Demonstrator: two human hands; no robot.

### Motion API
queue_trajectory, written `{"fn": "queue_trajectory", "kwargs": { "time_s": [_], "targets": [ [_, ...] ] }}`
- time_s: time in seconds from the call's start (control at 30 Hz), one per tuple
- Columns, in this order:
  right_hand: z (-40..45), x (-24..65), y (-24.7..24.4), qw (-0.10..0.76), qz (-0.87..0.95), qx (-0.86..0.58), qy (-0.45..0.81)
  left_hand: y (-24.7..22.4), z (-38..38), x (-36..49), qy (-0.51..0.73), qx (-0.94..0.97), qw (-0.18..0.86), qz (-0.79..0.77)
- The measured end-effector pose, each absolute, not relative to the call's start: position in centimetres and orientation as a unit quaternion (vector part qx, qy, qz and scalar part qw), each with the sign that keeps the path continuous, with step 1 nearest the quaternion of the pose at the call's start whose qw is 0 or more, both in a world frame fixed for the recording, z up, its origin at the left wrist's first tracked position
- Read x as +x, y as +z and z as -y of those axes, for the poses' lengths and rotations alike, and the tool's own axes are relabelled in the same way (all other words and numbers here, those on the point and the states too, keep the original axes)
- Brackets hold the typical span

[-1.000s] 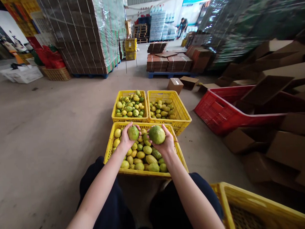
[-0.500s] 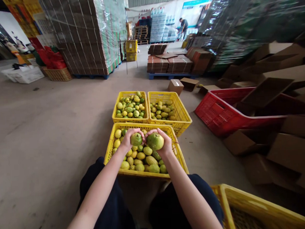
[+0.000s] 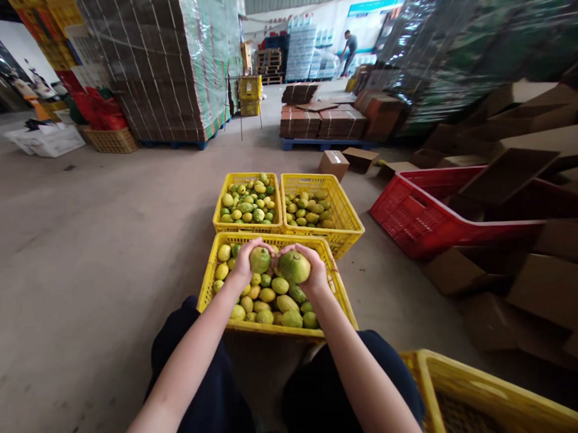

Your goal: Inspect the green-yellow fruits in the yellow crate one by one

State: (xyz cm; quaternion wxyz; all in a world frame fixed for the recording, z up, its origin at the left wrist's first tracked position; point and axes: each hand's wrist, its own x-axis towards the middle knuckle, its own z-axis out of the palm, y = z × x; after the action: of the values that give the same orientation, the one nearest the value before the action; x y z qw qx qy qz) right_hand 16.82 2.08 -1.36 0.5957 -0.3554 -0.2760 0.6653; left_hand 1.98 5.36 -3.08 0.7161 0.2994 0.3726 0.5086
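My left hand (image 3: 245, 259) is closed around a green lemon (image 3: 260, 260). Beside it, my right hand (image 3: 316, 269) grips a larger yellow-green lemon (image 3: 293, 267). Both fruits are held side by side above the near yellow crate (image 3: 337, 284), their ends facing me. Fingers of each hand curl round the far side of the fruit and are partly hidden. Many loose lemons (image 3: 267, 295), yellow to green, lie in that crate beneath my hands.
Behind stand two more yellow crates, a fuller left one (image 3: 248, 228) and a right one (image 3: 348, 222). A red crate (image 3: 412, 218) and cardboard boxes (image 3: 547, 289) lie to the right. Another yellow crate (image 3: 425, 388) is at lower right. A person (image 3: 349, 50) bends in the background.
My left hand has tipped its lemon slightly and raised it a little. My right hand stays nearly still with its lemon. The person in the background has shifted posture.
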Motion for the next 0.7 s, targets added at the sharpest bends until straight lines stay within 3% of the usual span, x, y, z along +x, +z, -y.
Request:
{"fn": "queue_trajectory", "kwargs": {
  "time_s": [0.3, 0.7],
  "targets": [
    [-3.1, 16.6, -1.8, 0.554, 0.076, -0.414, 0.718, -2.6, -6.2, 1.9, 0.577, 0.063, 0.718, -0.385],
    [-3.1, 16.6, -1.6, 0.584, 0.025, -0.428, 0.689, -2.7, -6.2, 1.4, 0.556, 0.089, 0.751, -0.346]
  ]
}}
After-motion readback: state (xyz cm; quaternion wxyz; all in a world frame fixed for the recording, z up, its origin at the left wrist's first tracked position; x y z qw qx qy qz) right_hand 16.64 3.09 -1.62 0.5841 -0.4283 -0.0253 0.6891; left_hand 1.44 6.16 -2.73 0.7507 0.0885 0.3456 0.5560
